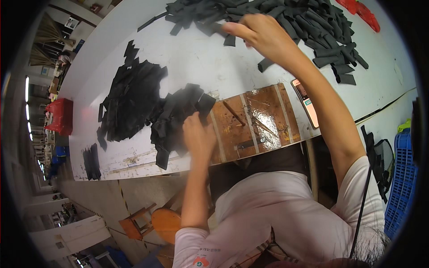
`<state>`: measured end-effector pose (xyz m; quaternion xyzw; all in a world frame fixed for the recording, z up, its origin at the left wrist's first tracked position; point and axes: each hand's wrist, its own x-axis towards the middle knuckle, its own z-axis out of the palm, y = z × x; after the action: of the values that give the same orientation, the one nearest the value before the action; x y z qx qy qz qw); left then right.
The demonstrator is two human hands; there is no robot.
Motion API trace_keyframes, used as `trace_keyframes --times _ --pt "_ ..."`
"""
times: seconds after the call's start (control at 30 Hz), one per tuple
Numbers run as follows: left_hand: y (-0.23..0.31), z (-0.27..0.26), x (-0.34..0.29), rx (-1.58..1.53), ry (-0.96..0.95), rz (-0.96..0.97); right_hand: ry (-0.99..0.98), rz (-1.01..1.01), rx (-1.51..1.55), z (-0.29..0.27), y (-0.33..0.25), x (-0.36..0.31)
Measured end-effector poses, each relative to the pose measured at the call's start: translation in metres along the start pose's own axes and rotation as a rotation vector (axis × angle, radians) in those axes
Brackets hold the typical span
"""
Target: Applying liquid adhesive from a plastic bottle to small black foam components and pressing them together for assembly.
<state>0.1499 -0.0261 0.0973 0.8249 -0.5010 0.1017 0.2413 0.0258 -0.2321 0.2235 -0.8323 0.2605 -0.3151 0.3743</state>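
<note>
My left hand (198, 137) is at the near edge of a loose heap of flat black fabric pieces (181, 105), beside a brown wooden board. Its fingers are curled in, slightly blurred, and what they pinch is hidden. Farther off to the right, my right hand (264, 36) reaches over a big pile of dark grey fabric strips (308, 22), some of them folded or tube-like. The thumb points left and the other fingers are curled under, so whatever is in them does not show. A larger black stack (134, 98) lies left of my left hand.
The wooden board (230, 127) carries pale bands, a brown stick (234, 112) and thin tools. Right of it lies a phone (306, 103) with its screen lit. A red bag (362, 13) is at the far right. Wooden stools (167, 224) and a blue crate (401, 174) stand off the table.
</note>
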Motion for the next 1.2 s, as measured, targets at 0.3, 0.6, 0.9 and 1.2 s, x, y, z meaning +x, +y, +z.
trace_keyframes --times 0.3,0.6,0.9,1.2 --pt "-0.039 0.005 -0.010 -0.250 0.067 -0.207 -0.222 0.045 0.177 0.060 -0.012 -0.133" --pt "0.045 -0.053 -0.043 -0.867 -0.071 -0.321 0.044 0.093 0.393 0.099 -0.016 -0.149" --pt "0.049 -0.051 -0.036 -1.241 0.058 -0.702 0.124 -0.158 -0.009 0.109 -0.007 -0.161" --pt "0.054 -0.058 -0.037 -1.274 0.063 -0.597 -0.403 0.630 1.488 0.109 -0.003 -0.160"
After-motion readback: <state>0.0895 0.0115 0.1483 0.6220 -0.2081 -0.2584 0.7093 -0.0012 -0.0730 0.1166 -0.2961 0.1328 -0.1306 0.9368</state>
